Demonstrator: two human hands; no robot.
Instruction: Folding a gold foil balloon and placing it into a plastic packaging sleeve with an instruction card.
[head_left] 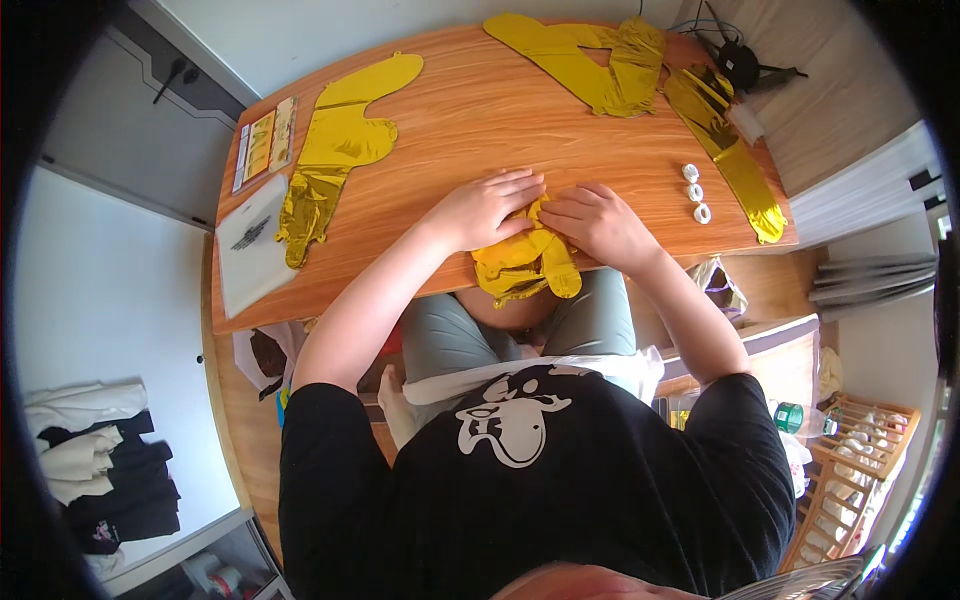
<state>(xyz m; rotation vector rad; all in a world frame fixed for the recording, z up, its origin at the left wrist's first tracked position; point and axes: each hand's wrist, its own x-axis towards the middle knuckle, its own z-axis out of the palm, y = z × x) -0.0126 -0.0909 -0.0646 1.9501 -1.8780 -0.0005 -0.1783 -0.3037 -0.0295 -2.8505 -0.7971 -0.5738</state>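
Note:
A crumpled gold foil balloon [520, 262] lies at the near edge of the table, its lower end reaching past the edge above my lap. My left hand [487, 212] rests on its upper left side, fingers stretched out and thumb over the foil. From the other side, my right hand [607, 228] lies on the upper right part with its fingers flat. The fingertips of both hands come close together at the top of the foil. Part of the balloon is hidden under my hands.
Flat gold foil balloons lie at the left [345, 135], the back [600, 60] and the right [725, 150] of the wooden table [450, 120]. White ribbon rolls [696, 192] sit at the right. A clear plastic sleeve [250, 245], a printed card [265, 145] and a black router [738, 65] are near the edges.

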